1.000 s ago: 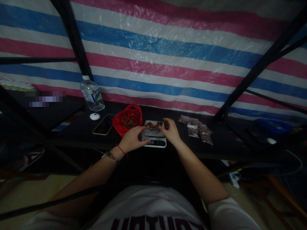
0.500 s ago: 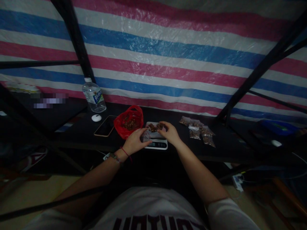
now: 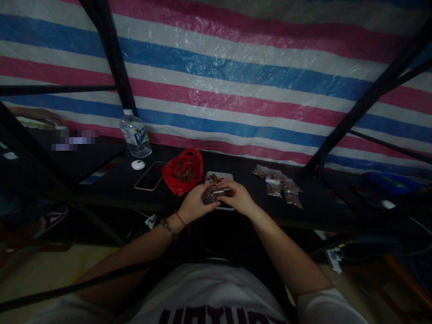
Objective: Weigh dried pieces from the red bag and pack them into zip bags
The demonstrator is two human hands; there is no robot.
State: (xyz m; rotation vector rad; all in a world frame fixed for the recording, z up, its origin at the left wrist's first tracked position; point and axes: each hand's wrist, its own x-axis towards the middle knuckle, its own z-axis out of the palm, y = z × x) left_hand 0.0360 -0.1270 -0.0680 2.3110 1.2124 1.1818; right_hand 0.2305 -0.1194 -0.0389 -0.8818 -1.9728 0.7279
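Note:
Near the table's front edge, my left hand [image 3: 197,201] is closed around a small clear plastic bag [image 3: 209,195]. At the mouth of this bag are the bent fingers of my right hand [image 3: 238,197], with dark brown pieces partly hidden between them. Just beyond both hands is a white kitchen scale [image 3: 230,177], its front mostly covered by them. More brown dried pieces [image 3: 215,178] lie on its pan. Left of the scale stands an opened red plastic bag [image 3: 172,180] holding a heap of the same kind of brown pieces [image 3: 184,173].
Several filled small zip bags [image 3: 274,186] lie to the right. On the left are a phone [image 3: 150,176], a white rounded object [image 3: 138,164] and a clear plastic bottle [image 3: 136,135]. Black metal posts [image 3: 113,54] frame the table before a striped sheet. Another person's arm [image 3: 40,114] shows far left.
My right hand has moved from the scale pan toward me, to the small bag's mouth. My left hand has shifted slightly right and nearer with the bag. Another person's arm has appeared at far left.

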